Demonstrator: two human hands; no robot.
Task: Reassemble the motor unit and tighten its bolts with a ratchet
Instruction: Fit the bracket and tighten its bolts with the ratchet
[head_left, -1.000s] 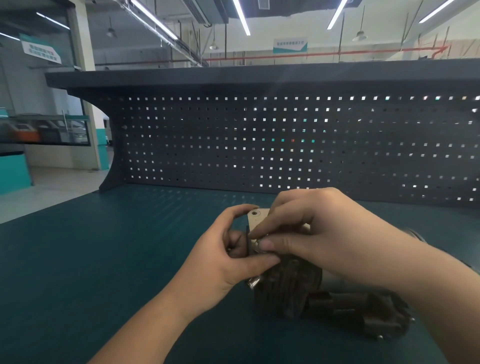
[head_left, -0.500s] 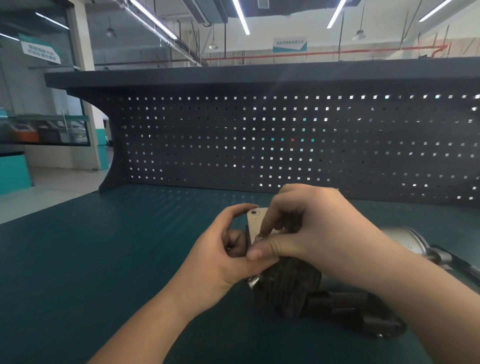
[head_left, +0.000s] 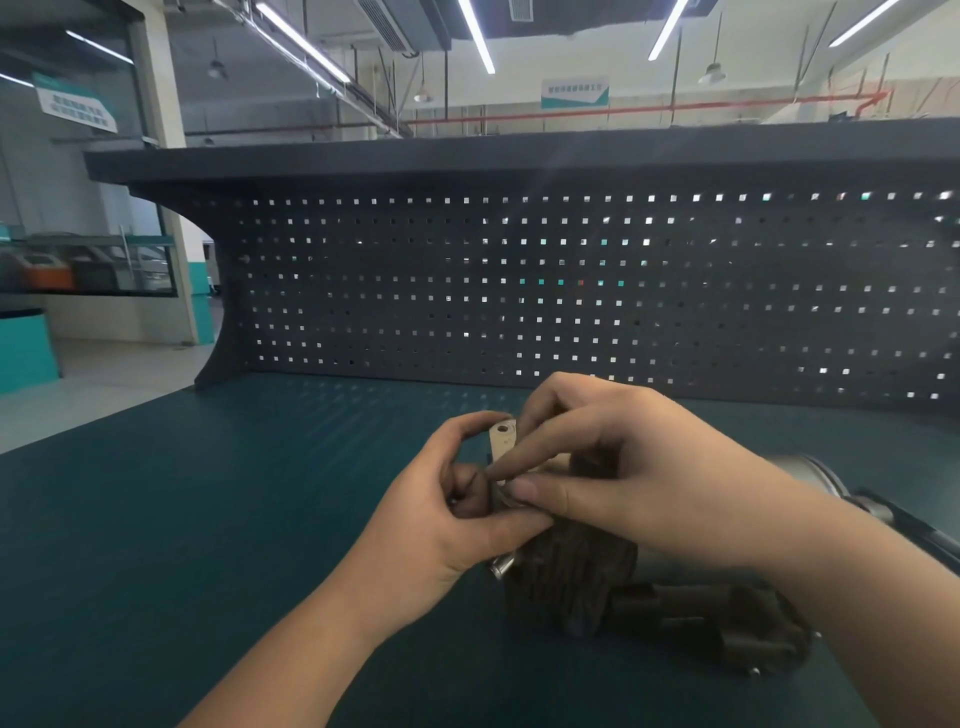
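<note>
A dark, ribbed motor unit (head_left: 576, 577) lies on its side on the teal bench mat (head_left: 208, 519), right of centre. A pale metal flange plate (head_left: 503, 439) with a round hole stands at its left end. My left hand (head_left: 457, 519) grips that end from the left, thumb under the plate. My right hand (head_left: 613, 467) reaches over the motor and pinches a small bolt at the plate between thumb and forefinger; the bolt is mostly hidden. A short silver shaft stub (head_left: 503, 565) pokes out below my left thumb.
A silver round housing (head_left: 810, 475) with a dark rod (head_left: 904, 525) lies behind my right wrist at the right. A dark pegboard back wall (head_left: 571, 291) closes off the far side of the bench. The bench's left edge drops to the workshop floor (head_left: 78, 384).
My right fingers have shifted at the plate, the forefinger now lying lower along it. My right arm has dropped, uncovering the silver housing behind it. The left hand has stayed put.
</note>
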